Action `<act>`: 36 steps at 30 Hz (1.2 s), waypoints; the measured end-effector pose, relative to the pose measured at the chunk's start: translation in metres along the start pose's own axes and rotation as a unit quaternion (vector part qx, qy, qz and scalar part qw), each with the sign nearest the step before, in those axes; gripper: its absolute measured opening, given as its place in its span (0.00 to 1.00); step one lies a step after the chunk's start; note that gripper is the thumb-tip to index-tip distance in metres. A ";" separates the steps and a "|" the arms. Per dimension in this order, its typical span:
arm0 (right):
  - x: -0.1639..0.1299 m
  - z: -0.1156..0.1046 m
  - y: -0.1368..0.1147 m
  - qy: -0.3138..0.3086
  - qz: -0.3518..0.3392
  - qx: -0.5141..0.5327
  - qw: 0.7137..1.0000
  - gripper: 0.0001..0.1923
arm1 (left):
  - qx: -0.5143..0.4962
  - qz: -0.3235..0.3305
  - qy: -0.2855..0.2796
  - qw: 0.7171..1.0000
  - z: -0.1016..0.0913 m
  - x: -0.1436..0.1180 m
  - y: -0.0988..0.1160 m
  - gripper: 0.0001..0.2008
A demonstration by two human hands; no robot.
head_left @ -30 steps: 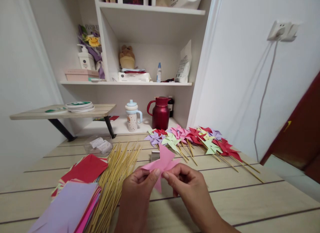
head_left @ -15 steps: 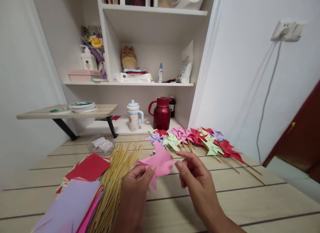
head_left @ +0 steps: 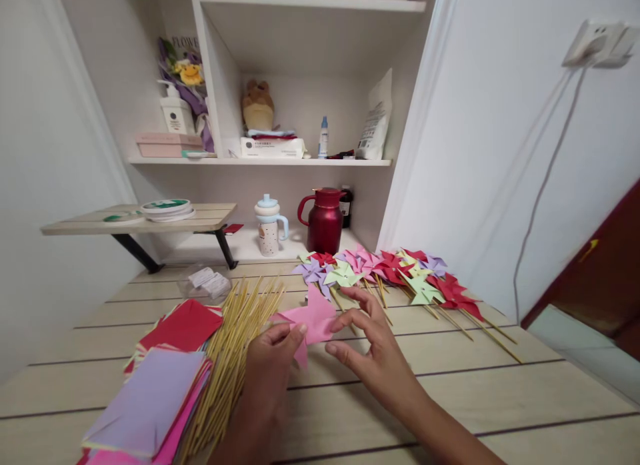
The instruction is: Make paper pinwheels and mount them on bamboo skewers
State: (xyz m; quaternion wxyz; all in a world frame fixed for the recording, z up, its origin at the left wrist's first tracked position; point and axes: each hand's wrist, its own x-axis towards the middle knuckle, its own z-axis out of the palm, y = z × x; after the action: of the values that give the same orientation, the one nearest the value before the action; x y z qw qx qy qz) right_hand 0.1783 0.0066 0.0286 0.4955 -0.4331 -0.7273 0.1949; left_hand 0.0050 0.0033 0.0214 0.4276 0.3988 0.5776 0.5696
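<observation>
A pink paper pinwheel (head_left: 316, 316) is pinched between the thumb and fingers of my left hand (head_left: 277, 358), above the table. My right hand (head_left: 373, 342) is at the pinwheel's right side, thumb and fingers spread apart. Its fingertips come close to the paper edge; whether they touch it I cannot tell. No stick shows on the pink pinwheel. Left of my left hand lies a heap of thin wooden sticks (head_left: 235, 358). Beside the heap are stacks of coloured paper, lilac sheets (head_left: 145, 398) in front and red ones (head_left: 185, 325) behind.
Several finished pinwheels on sticks (head_left: 425, 290) lie at the back right. A clear plastic box (head_left: 205, 282) sits behind the paper. Farther back stand a red jug (head_left: 325, 225), a speckled cup (head_left: 269, 232) and a small raised shelf (head_left: 210, 215).
My right hand has opened, its thumb and fingers spreading apart and shifting slightly left. My left hand keeps its pinch on the pink pinwheel. The camera view has shifted slightly.
</observation>
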 end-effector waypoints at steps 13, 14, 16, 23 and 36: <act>0.000 0.006 -0.001 0.008 0.005 0.015 1.000 0.09 | -0.073 -0.045 -0.099 0.991 0.008 -0.021 0.013 0.12; 0.000 0.006 -0.002 0.008 0.006 0.020 1.000 0.09 | -0.073 -0.046 -0.098 0.991 0.008 -0.021 0.013 0.12; -0.001 0.006 -0.002 0.005 0.012 0.031 0.999 0.09 | -0.073 -0.050 -0.098 0.991 0.008 -0.020 0.013 0.11; -0.002 0.009 0.002 0.000 0.035 0.061 0.998 0.10 | -0.078 -0.041 -0.099 0.991 0.006 -0.018 0.004 0.12; -0.001 0.009 -0.001 0.003 0.051 0.078 0.996 0.09 | -0.064 -0.051 -0.086 0.993 0.008 -0.021 0.012 0.12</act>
State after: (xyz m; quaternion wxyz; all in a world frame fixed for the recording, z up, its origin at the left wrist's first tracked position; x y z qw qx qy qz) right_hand 0.1703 0.0068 0.0251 0.5195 -0.4299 -0.6855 0.2746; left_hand 0.0189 -0.0132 0.0342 0.5288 0.3884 0.5205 0.5463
